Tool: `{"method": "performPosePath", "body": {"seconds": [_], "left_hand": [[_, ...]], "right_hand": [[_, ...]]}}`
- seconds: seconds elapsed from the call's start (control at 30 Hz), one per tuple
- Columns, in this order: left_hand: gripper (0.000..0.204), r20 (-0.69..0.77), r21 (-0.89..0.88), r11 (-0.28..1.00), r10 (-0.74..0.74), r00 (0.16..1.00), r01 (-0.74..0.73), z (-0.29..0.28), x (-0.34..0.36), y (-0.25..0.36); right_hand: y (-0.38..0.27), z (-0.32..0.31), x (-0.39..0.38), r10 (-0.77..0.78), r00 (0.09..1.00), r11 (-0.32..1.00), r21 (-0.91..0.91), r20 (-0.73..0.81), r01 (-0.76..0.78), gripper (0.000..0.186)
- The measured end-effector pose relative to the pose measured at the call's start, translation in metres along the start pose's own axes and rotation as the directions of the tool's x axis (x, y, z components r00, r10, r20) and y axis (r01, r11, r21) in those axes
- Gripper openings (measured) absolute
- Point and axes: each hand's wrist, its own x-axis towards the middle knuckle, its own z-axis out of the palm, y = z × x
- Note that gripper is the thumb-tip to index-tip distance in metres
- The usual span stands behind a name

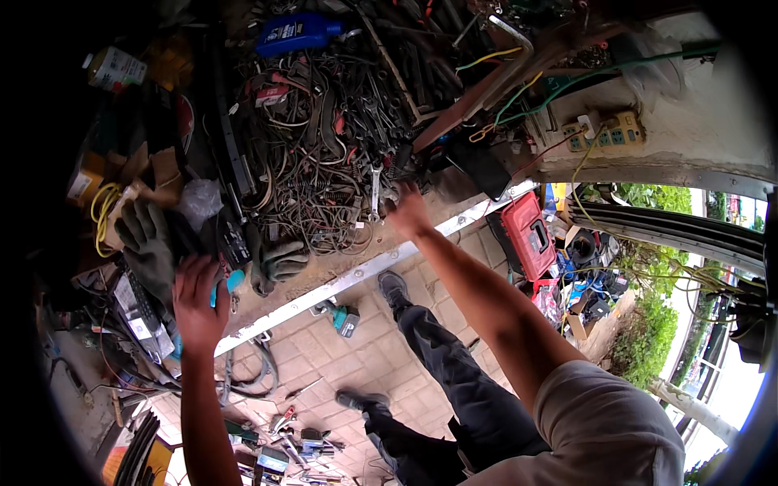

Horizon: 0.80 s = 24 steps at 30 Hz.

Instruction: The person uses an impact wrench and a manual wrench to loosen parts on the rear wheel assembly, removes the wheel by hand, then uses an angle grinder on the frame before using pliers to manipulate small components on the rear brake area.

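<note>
My left hand (198, 301) lies over the near left part of the cluttered bench, fingers stretched out. It is right beside a teal piece (235, 280), partly covered by the hand. Dark work gloves lie around it: one glove (147, 243) beyond it, another glove (279, 263) to its right. Reaching to the bench's front edge, my right hand (409, 212) has its fingers apart, with no object visible in them. Just left of those fingers lies a silver open-end wrench (375, 193), at the edge of a heap of wires, springs and small metal parts (312, 174).
A blue bottle (296, 34) lies behind the heap. The bench has a metal front edge (356, 277). On the brick floor are a teal-and-black power tool (344, 319) and scattered hand tools (296, 441). A red toolbox (528, 235) stands at right, below a power strip (604, 134).
</note>
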Motion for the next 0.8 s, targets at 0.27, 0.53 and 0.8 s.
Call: {"method": "performPosePath", "body": {"seconds": [0.27,0.53,0.8], "left_hand": [[0.026,0.189,0.081,0.994,0.051,0.981,-0.068,0.035,0.029,-0.049],[0.022,0.188,0.047,0.997,0.057,0.981,-0.067,0.04,0.042,-0.049],[0.018,0.172,0.017,1.0,0.013,0.985,-0.016,0.038,0.038,-0.05]], "right_hand": [[-0.02,0.027,0.073,0.54,0.841,0.829,0.154,0.034,-0.538,0.056],[-0.024,0.051,0.059,0.329,0.944,0.875,0.384,-0.022,-0.296,0.03],[0.048,0.022,0.076,0.382,0.924,0.879,-0.3,-0.017,-0.369,0.018]]}}
